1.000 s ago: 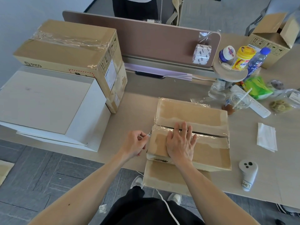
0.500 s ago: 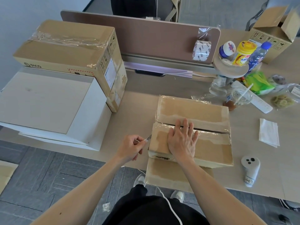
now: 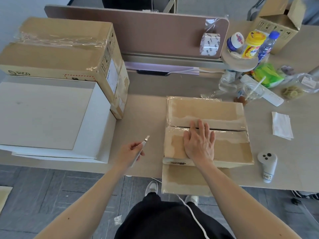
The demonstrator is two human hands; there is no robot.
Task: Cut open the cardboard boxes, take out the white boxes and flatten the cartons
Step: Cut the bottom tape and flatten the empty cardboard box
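Cardboard carton (image 3: 224,149) sits at the bench's (image 3: 146,109) near edge, a dark gap along its taped seam (image 3: 227,129). Right hand (image 3: 198,144) lies flat on it, fingers straight, probably pinning it steady. Left hand (image 3: 129,152) grips a utility knife (image 3: 142,147) beside the carton, blade angled clear.

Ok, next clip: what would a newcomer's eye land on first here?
The right hand lies pressed flat on the taped cardboard box, centre, at the near edge of the desk. Just left of it, clear of the box, the left hand holds a utility knife, blade out. Far left sits a large white box with a sealed PICO carton behind it.
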